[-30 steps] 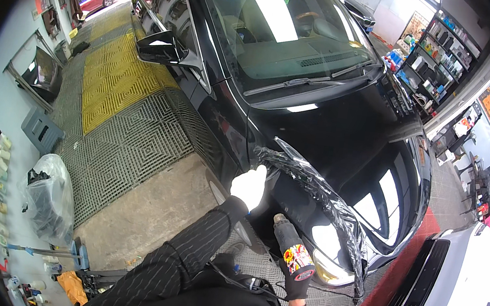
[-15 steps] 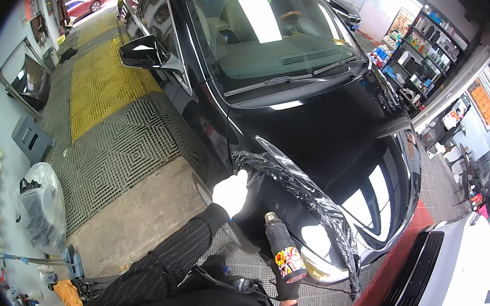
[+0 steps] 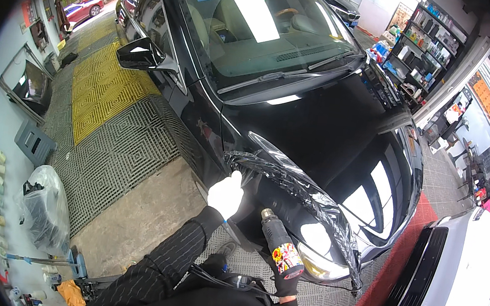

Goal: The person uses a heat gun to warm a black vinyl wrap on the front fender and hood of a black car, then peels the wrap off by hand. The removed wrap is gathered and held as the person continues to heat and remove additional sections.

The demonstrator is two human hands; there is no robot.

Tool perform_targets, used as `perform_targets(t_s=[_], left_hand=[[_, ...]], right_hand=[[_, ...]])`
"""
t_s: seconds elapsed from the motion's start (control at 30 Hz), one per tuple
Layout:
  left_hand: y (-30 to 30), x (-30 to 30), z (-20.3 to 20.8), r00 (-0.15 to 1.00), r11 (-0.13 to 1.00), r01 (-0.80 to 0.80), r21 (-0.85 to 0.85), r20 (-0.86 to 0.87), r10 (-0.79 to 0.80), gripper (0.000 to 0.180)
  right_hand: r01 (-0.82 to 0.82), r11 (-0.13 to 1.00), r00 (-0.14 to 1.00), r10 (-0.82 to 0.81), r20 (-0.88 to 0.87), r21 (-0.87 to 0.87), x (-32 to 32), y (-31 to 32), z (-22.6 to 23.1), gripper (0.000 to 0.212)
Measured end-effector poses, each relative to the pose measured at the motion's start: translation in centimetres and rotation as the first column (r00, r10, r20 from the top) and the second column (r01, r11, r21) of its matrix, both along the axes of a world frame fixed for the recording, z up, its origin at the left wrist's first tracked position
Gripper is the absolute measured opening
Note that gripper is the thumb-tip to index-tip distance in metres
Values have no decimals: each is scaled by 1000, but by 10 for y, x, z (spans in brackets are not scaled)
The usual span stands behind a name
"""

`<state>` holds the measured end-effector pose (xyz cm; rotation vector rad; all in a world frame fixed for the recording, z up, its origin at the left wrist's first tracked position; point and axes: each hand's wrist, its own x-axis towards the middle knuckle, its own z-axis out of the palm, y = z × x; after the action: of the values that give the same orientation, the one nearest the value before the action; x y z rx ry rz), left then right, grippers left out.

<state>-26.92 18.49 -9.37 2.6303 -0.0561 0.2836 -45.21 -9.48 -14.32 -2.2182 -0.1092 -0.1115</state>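
Though black film (image 3: 331,211) stays bunched, left hand (image 3: 225,196) has eased slightly back.

Smooth, glossy paint on the car (image 3: 316,122), crinkled, shiny plastic film (image 3: 325,207), matt-barrelled heat gun (image 3: 276,235)

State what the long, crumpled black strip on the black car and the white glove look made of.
Long, crumpled black strip: probably thin, glossy plastic film, from its sharp, shiny creases.
White glove: perhaps matte fabric, without distinct glints; overexposure hides any weave.

Grey-and-yellow grid floor (image 3: 105,93); black car (image 3: 316,122) standing on it.
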Motion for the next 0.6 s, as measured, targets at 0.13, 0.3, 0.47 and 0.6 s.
perform_targets(t_s=[0.13,0.3,0.47,0.6], left_hand=[[-4,-4,3,1000,1000,-7,-13,9,7,29],[-9,-9,9,1000,999,-25,-28,-1,25,32],[-8,-8,13,999,999,-28,40,-41,30,33],[-4,-7,7,997,984,-24,174,-63,36,31]], right_hand=[[-37,997,998,40,51,-71,1,-4,-4,44],[-90,987,992,101,73,-131,1,-11,-14,43],[-127,987,990,131,41,-97,3,-20,-34,42],[-87,956,993,104,-48,279,5,-17,-45,41]])
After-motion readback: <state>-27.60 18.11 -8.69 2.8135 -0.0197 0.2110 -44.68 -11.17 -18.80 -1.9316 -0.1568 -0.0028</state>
